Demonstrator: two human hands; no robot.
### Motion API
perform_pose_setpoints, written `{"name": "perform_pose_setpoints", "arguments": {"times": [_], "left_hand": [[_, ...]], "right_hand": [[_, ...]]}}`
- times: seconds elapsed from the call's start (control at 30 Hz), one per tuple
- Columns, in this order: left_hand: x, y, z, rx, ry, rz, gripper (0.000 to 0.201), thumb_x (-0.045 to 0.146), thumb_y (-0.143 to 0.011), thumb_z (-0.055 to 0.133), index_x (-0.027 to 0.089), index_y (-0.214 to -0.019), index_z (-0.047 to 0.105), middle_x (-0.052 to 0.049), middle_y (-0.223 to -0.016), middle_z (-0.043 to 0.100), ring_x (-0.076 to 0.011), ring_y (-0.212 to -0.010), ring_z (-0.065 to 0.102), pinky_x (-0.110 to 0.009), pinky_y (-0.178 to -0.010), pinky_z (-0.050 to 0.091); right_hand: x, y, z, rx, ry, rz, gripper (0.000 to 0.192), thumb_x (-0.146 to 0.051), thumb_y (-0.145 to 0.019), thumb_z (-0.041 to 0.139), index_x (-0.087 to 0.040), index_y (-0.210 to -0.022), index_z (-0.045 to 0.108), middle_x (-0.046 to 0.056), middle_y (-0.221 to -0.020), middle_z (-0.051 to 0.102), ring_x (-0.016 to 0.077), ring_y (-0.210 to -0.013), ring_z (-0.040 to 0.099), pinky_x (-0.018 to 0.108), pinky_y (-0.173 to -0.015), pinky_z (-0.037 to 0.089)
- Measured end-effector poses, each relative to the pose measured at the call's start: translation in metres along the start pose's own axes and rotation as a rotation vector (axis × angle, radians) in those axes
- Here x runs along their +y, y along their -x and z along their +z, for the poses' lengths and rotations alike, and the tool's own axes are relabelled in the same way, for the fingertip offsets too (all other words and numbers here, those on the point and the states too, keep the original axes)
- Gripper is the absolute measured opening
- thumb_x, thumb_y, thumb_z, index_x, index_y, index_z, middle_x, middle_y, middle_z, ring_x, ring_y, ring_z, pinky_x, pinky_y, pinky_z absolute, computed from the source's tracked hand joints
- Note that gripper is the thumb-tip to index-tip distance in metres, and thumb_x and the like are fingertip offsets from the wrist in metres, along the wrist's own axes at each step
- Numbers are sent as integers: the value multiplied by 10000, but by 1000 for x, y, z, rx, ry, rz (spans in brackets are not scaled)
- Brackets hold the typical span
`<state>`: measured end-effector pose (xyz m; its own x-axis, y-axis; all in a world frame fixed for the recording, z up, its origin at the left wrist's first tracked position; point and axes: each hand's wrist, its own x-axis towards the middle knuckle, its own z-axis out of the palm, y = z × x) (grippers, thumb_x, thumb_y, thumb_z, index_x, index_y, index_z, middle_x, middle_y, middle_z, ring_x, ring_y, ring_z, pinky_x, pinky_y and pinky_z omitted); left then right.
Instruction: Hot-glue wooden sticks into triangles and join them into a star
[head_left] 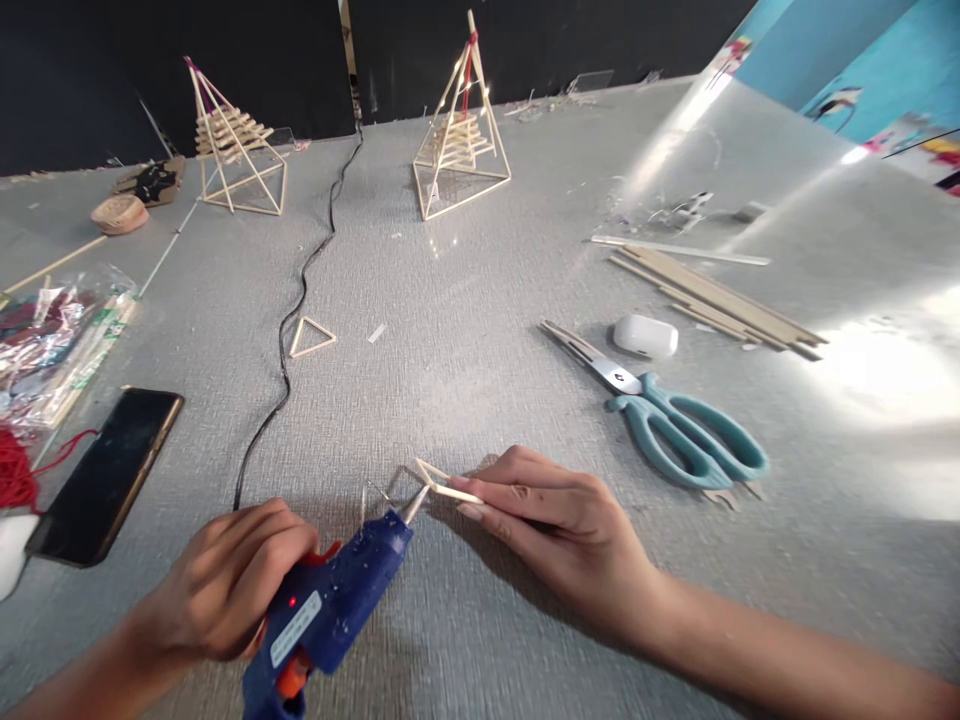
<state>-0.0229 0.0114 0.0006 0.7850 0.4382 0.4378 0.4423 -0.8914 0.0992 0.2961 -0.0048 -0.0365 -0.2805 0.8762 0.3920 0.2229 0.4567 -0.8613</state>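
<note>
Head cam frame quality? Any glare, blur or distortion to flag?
Head view: strong glare washes out the table at right, beyond the scissors; edges bow from wide-angle distortion; the left hand with the glue gun is slightly motion-soft; the right hand casts a soft shadow; the black backdrop shows no detail.

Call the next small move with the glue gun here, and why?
Probably a light trigger squeeze. The left hand holds the blue glue gun with its nozzle right at a corner of the small stick triangle, which the right hand pins to the table. A finished small triangle lies farther back.
</note>
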Motion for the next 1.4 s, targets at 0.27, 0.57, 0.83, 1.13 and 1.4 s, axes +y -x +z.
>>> {"name": "perform_pose_setpoints", "arguments": {"times": [0.27, 0.57, 0.83, 1.13, 1.4], "left_hand": [[1, -5, -3, -8, 11, 14, 275, 89, -993, 347, 118, -1028, 618, -68, -811, 684, -196, -763, 683, -314, -714, 600], [1, -9, -2, 10, 45, -1, 253, 77, -951, 376, 140, -1038, 605, -77, -772, 683, -216, -702, 679, -320, -641, 602], [2, -12, 0, 11, 7, -5, 249, 90, -990, 357, 109, -1015, 604, -69, -777, 672, -186, -703, 676, -293, -676, 590], [3, -13, 2, 11, -48, 23, 291, 172, -1042, 303, 133, -1032, 592, -74, -754, 711, -200, -690, 705, -315, -638, 623], [3, -14, 3, 0, -129, 58, 341, 222, -1078, 280, 93, -1012, 589, -89, -749, 714, -207, -690, 723, -324, -640, 626]], "right_hand": [[0, -1, 1, 4, 4, -7, 391, -127, -956, 673, -321, -1291, 719, 31, -960, 781, 171, -819, 690, 351, -713, 590], [-1, -2, 0, 13, 16, -30, 364, -156, -973, 654, -317, -1292, 720, 40, -932, 783, 176, -777, 698, 359, -679, 594], [-5, -4, 1, -6, -36, 27, 342, -142, -954, 681, -333, -1228, 759, 14, -898, 792, 161, -736, 679, 342, -666, 575], [-5, -3, 0, -8, -27, 53, 317, -167, -959, 679, -336, -1211, 768, 7, -860, 787, 155, -721, 679, 317, -642, 570], [-6, -2, 0, -13, -46, 95, 184, -185, -958, 686, -281, -1040, 820, 14, -782, 762, 158, -721, 674, 312, -655, 563]]}}
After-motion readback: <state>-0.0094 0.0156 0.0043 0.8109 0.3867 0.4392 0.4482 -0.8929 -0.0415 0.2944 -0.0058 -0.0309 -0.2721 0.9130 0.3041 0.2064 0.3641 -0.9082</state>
